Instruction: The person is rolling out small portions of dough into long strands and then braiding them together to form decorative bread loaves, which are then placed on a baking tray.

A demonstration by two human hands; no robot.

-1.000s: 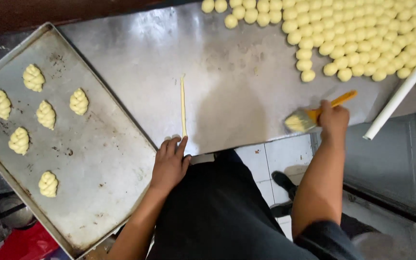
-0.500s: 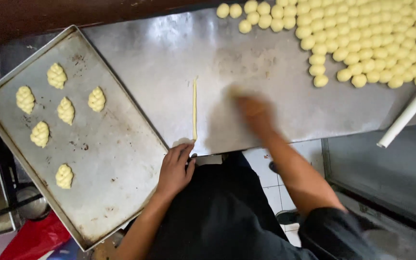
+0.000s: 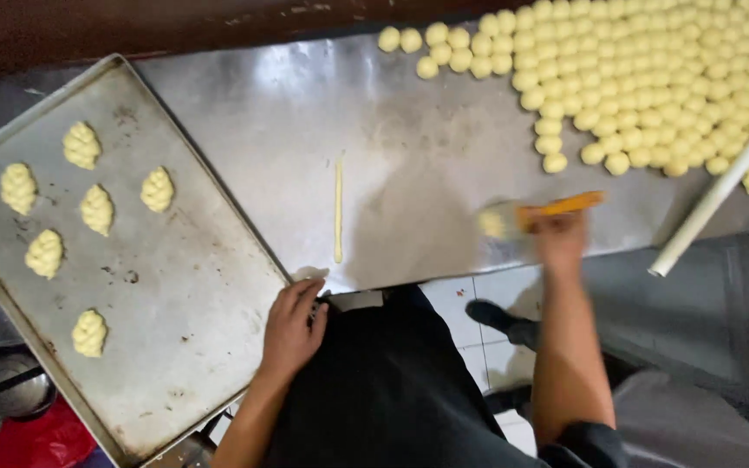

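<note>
Since half a second ago the right hand (image 3: 559,240) has swung back from the middle of the steel counter (image 3: 244,113) toward its right side, fingers closed around the orange handle of a pastry brush (image 3: 537,213) whose pale bristles blur just above the metal, low and flat as if sweeping the surface. The left hand (image 3: 292,325) has not shifted: it rests loosely curled, holding nothing, at the counter's near edge beside the baking tray (image 3: 192,295), seemingly as a brace. One thin rolled dough strip (image 3: 338,211) lies straight between the tray and the brush. Six braided dough pieces (image 3: 97,209) sit spaced apart on the tray, which leaves room around each. Dough balls (image 3: 652,78) crowd the far right, too many to count. One white rolling pin (image 3: 714,192) lies slanted beside them.
</note>
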